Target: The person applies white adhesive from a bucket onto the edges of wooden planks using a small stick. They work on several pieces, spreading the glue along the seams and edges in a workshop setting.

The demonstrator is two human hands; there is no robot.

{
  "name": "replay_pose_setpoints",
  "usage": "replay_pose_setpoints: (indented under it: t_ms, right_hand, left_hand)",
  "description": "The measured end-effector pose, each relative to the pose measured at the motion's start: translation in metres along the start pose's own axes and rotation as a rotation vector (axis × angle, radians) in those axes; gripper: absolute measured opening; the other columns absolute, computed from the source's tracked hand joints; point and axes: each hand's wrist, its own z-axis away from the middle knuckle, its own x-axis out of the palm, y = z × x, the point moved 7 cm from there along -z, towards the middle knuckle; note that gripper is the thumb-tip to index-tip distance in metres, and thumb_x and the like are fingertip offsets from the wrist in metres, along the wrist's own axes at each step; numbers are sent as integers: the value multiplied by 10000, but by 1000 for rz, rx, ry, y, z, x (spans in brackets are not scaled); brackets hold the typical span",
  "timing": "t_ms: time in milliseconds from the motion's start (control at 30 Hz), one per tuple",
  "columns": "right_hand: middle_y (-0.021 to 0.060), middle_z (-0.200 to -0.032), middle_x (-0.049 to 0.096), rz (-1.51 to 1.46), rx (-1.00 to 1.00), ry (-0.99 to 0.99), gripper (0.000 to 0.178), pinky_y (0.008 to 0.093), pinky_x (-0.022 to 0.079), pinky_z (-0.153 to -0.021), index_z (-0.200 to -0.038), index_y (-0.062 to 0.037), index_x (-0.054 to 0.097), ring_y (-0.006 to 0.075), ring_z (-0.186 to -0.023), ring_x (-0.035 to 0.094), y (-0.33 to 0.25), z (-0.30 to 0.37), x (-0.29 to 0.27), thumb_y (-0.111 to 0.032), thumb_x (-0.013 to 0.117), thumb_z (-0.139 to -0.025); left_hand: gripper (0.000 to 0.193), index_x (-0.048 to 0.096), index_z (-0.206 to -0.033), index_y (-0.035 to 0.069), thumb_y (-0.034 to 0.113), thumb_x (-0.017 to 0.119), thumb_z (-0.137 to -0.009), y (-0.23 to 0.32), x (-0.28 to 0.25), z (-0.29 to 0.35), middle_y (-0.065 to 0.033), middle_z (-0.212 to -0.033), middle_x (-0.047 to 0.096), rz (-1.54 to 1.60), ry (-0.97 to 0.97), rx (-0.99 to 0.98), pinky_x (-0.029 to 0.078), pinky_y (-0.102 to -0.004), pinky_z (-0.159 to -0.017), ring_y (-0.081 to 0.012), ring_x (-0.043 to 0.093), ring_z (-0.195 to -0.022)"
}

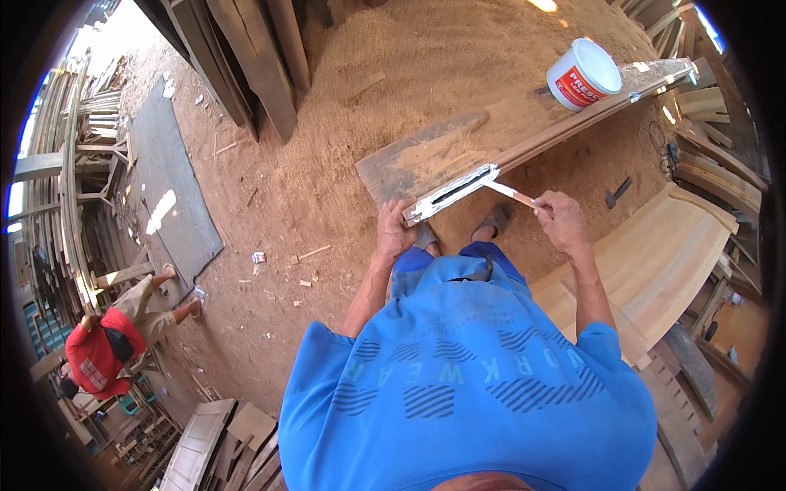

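My left hand [395, 229] is closed around the near end of a narrow wooden piece [412, 214]. White paste [471, 178] is smeared around a long dark slot in that piece. In my right hand [562, 221] is a thin wooden stick [517, 195], pinched by its near end. The stick's far tip is coated white and touches the paste by the slot's far end. Beyond my hands, a white bucket [600, 65] with a red label stands on a long wooden plank [540, 131]. What the bucket holds cannot be made out.
A hammer [619, 192] lies on the sawdust-covered floor [385, 49] to the right. Wide pale boards [655, 254] lean beside my right arm. Upright dark planks [254, 57] stand at the far left. A person in red [102, 356] sits at the left, near a dark sheet [176, 180].
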Motion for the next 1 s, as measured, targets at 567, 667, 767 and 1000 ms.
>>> replay_pose_setpoints:
  t_ms: [567, 667, 767, 1000]
  right_hand:
    - [186, -947, 750, 679, -228, -445, 192, 448, 589, -754, -896, -65, 778, 363, -893, 737, -122, -107, 36, -146, 622, -816]
    - [168, -1019, 755, 717, -82, -449, 204, 416, 589, -809, -979, -83, 787, 330, -989, 734, -113, -113, 16, -127, 650, -835]
    - [139, -1051, 759, 775, -12, -481, 200, 390, 584, -838, -996, -105, 788, 312, -1032, 727, -132, -104, 4, -103, 684, -824]
    - [150, -1004, 758, 794, -165, -549, 198, 409, 587, -779, -953, -99, 790, 318, -982, 731, -143, -109, 26, -135, 659, -809]
  left_hand:
    - [390, 677, -1074, 104, 136, 827, -716, -2, 0, -9, -124, -944, 623, 9, -96, -29, 444, -446, -831, -356, 575, -938]
    - [363, 678, -1056, 110, 159, 826, -727, 0, -3, -10, -117, -907, 611, 12, -48, 0, 437, -438, -799, -352, 572, -903]
    - [361, 680, -1051, 118, 174, 836, -730, -2, -2, -7, -109, -897, 610, -18, -36, -10, 438, -436, -793, -351, 573, -893]
    - [377, 682, -1053, 118, 170, 849, -719, -2, 2, -7, -111, -901, 609, -3, -27, 2, 435, -440, -793, -353, 571, -898]
